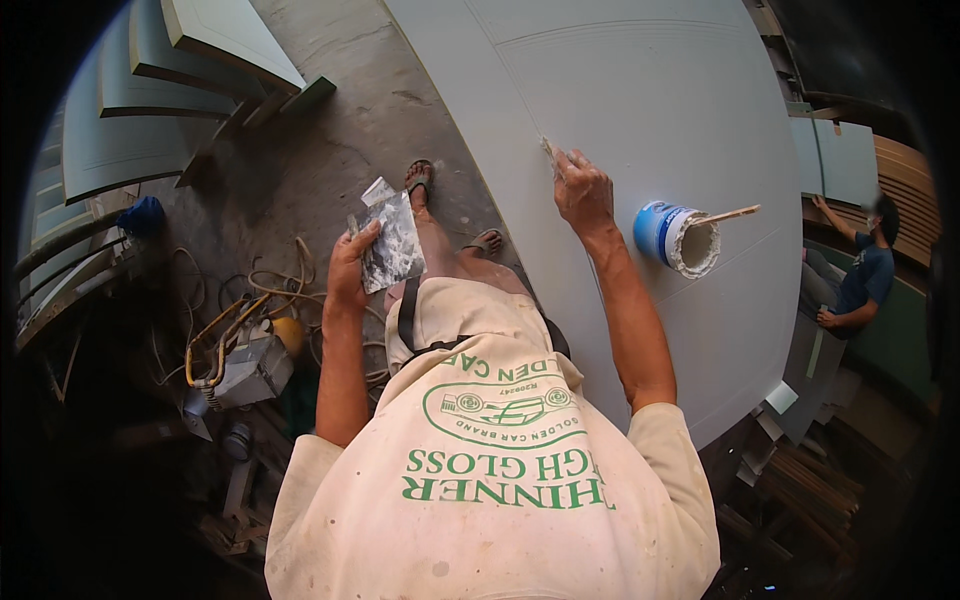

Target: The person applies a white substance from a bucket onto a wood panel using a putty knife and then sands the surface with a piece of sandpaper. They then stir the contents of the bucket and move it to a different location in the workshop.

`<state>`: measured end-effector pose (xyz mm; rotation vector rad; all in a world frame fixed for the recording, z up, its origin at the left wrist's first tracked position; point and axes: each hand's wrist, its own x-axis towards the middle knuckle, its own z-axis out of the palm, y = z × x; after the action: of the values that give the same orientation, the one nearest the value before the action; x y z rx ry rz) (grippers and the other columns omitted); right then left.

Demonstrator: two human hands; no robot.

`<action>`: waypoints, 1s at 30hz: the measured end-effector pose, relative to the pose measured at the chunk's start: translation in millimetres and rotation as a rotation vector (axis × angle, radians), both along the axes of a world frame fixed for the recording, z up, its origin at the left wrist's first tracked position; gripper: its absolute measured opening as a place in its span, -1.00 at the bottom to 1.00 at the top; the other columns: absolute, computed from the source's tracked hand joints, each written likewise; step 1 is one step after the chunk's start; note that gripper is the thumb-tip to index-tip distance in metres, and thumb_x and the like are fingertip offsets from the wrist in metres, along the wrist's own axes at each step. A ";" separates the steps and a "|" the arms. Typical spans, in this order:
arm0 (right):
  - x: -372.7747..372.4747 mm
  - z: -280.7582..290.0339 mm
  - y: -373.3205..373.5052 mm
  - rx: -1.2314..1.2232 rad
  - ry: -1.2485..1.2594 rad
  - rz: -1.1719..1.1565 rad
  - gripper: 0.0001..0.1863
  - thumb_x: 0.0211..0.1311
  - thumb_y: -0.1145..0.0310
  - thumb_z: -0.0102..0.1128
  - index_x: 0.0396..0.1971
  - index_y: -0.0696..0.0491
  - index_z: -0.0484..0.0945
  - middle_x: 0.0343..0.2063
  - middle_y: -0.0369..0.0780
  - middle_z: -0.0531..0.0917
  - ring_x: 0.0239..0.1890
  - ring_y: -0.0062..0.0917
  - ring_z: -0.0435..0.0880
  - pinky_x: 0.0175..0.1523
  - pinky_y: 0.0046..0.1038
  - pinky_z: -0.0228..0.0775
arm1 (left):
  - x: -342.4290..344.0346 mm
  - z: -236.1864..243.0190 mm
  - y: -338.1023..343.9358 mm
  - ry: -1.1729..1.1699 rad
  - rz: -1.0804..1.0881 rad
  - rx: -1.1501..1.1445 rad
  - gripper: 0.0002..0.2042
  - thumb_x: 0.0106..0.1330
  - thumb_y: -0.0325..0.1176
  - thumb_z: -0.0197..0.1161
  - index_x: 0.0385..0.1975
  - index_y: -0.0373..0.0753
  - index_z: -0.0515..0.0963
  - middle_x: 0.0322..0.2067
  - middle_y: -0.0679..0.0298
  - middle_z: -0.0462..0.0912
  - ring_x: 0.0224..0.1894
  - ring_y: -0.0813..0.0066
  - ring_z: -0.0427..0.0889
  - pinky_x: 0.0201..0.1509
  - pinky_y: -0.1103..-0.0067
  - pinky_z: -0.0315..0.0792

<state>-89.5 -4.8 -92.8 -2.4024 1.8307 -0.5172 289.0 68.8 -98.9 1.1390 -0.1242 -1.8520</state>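
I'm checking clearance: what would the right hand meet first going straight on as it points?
Likely the panel; the tool in the right hand seems to touch it. Along it, the picture shows no obstacle, though depth is unclear.

The panel is pale grey. On it, the tin is blue and white, its rim crusted white, with a tan stick. Over the panel, the thin tool in my right hand looks whitish. Left of the panel, the silvery plate in my left hand is blotched white. My shirt, beside the panel, is cream with green print; right of the panel, a co-worker's shirt is dark blue.
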 end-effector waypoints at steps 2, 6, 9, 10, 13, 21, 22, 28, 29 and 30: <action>-9.3 -0.9 26.4 -0.026 0.000 0.002 -0.74 0.22 0.57 0.25 -0.08 0.23 0.68 -0.25 0.03 0.74 -0.21 -0.10 0.80 -0.15 -0.23 0.72 | -10.4 7.4 -3.8 0.002 -0.033 -0.007 -0.79 0.47 -0.43 0.23 -0.02 -0.41 0.60 -0.19 0.13 0.78 -0.27 0.38 0.81 -0.13 0.44 0.75; -29.3 -0.1 78.4 0.018 -0.037 -0.035 -0.71 0.19 0.59 0.25 -0.06 0.23 0.68 -0.31 -0.01 0.73 -0.25 -0.14 0.79 -0.19 -0.26 0.72 | -30.4 11.5 -6.5 0.026 -0.109 -0.032 -0.79 0.48 -0.41 0.24 -0.01 -0.40 0.59 -0.20 0.15 0.77 -0.28 0.39 0.82 -0.15 0.43 0.77; -39.1 8.4 115.5 0.065 -0.043 -0.066 -0.69 0.18 0.60 0.26 -0.05 0.22 0.68 -0.34 -0.05 0.72 -0.28 -0.18 0.79 -0.22 -0.29 0.71 | -38.3 9.7 -6.4 0.039 -0.162 -0.054 -0.79 0.48 -0.40 0.23 -0.01 -0.38 0.59 -0.21 0.17 0.77 -0.29 0.39 0.82 -0.17 0.43 0.78; -42.4 11.4 127.8 0.084 -0.038 -0.078 -0.68 0.17 0.60 0.25 -0.04 0.22 0.68 -0.35 -0.06 0.72 -0.29 -0.20 0.79 -0.24 -0.29 0.71 | -41.4 10.0 -6.5 0.044 -0.179 -0.060 -0.79 0.48 -0.40 0.24 -0.02 -0.38 0.58 -0.21 0.16 0.77 -0.29 0.39 0.82 -0.17 0.42 0.78; -55.9 10.6 162.9 0.077 -0.024 -0.087 -0.66 0.16 0.61 0.26 -0.03 0.20 0.69 -0.35 -0.10 0.71 -0.32 -0.24 0.78 -0.28 -0.31 0.69 | -50.7 13.7 -6.1 0.029 -0.222 -0.061 -0.78 0.48 -0.39 0.24 -0.01 -0.38 0.58 -0.22 0.16 0.77 -0.30 0.39 0.82 -0.19 0.43 0.78; -86.7 9.4 253.0 0.098 -0.045 -0.157 -0.73 0.18 0.58 0.28 -0.10 0.17 0.73 -0.38 -0.15 0.69 -0.38 -0.28 0.75 -0.33 -0.32 0.66 | -68.8 26.0 -6.5 0.009 -0.298 -0.090 -0.78 0.46 -0.38 0.28 -0.03 -0.39 0.60 -0.23 0.14 0.77 -0.30 0.39 0.82 -0.20 0.45 0.77; -89.8 11.4 264.4 0.105 -0.043 -0.163 -0.74 0.20 0.57 0.28 -0.11 0.17 0.73 -0.40 -0.16 0.69 -0.38 -0.28 0.74 -0.32 -0.31 0.66 | -68.7 26.8 -5.9 0.010 -0.308 -0.097 -0.78 0.45 -0.38 0.29 -0.04 -0.40 0.61 -0.22 0.13 0.78 -0.30 0.39 0.82 -0.20 0.45 0.76; -86.2 51.5 273.5 0.096 -0.081 -0.292 -0.71 0.17 0.56 0.31 -0.08 0.15 0.73 -0.43 -0.16 0.66 -0.36 -0.24 0.72 -0.28 -0.25 0.63 | -80.2 45.8 -12.3 0.013 -0.352 -0.136 -0.79 0.45 -0.37 0.29 -0.07 -0.39 0.61 -0.27 0.18 0.77 -0.35 0.44 0.80 -0.25 0.49 0.74; -78.5 57.8 260.5 0.056 -0.098 -0.281 -0.71 0.17 0.55 0.31 -0.07 0.15 0.73 -0.42 -0.15 0.67 -0.35 -0.23 0.73 -0.28 -0.25 0.62 | -83.0 47.4 -13.8 0.011 -0.364 -0.137 -0.79 0.45 -0.37 0.29 -0.08 -0.39 0.61 -0.27 0.19 0.77 -0.36 0.45 0.80 -0.26 0.50 0.74; -68.3 61.7 238.8 0.017 -0.114 -0.269 -0.71 0.17 0.55 0.32 -0.07 0.15 0.72 -0.40 -0.14 0.67 -0.34 -0.23 0.73 -0.27 -0.26 0.62 | -85.8 47.0 -15.9 0.009 -0.374 -0.136 -0.79 0.45 -0.36 0.29 -0.08 -0.39 0.61 -0.27 0.19 0.76 -0.36 0.45 0.79 -0.27 0.50 0.74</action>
<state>-157.8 234.1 -31.1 -2.0781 2.1083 -0.6416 203.2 52.9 -51.9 1.0641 -0.4793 -2.1376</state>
